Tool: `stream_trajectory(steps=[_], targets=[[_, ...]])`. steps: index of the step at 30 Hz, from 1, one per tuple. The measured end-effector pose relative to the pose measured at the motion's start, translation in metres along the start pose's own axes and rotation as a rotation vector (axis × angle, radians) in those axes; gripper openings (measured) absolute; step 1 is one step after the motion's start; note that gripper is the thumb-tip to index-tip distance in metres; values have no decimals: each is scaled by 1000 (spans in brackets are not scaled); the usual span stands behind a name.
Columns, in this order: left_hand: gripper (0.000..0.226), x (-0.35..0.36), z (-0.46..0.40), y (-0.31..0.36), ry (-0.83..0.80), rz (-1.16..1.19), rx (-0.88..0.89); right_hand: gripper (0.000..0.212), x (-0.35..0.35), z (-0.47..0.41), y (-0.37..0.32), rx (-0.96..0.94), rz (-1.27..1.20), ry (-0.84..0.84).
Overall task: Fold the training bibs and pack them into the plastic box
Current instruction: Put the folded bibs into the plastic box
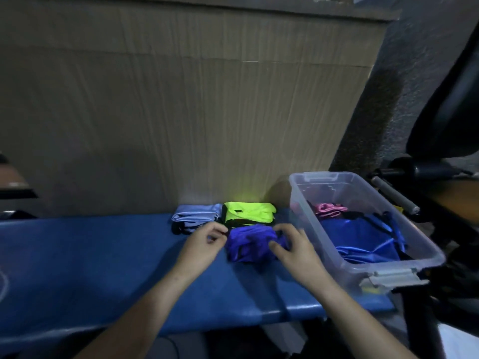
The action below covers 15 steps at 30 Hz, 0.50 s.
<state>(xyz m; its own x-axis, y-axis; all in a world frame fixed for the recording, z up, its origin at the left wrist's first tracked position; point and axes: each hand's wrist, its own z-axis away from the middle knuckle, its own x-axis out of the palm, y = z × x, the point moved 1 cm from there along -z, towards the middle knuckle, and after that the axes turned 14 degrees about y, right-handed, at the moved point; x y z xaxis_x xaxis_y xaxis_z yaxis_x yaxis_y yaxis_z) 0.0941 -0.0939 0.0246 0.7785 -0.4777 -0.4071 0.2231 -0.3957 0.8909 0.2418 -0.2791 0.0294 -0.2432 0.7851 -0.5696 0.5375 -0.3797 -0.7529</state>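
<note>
Blue bench (90,255): bunched purple bib (248,243), right hand (293,250) pinching it, left hand (204,244) loosely curled alongside.

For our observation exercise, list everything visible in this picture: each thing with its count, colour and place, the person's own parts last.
purple bib: one, purple, on the bench between the hands
yellow bib: one, neon yellow, folded, behind the purple one
pale bib: one, light blue, folded, left of the yellow
box: one, clear plastic, right end of bench, holding blue and pink fabric
bench: one, blue
cardboard: one sheet, tan, behind the bench
left hand: at the bib's left edge
right hand: gripping the bib's right side
</note>
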Motion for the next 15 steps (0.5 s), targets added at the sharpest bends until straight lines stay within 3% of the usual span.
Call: stream_trajectory(steps=[6, 11, 15], targets=[[18, 41, -16, -52, -89, -77, -185, 46, 42, -15, 47, 196, 26, -29], [28, 64, -28, -56, -95, -106, -185, 46, 61, -29, 67, 253, 38, -36], [33, 70, -33, -59, -121, -150, -173, 53, 69, -31, 68, 233, 184, -82]])
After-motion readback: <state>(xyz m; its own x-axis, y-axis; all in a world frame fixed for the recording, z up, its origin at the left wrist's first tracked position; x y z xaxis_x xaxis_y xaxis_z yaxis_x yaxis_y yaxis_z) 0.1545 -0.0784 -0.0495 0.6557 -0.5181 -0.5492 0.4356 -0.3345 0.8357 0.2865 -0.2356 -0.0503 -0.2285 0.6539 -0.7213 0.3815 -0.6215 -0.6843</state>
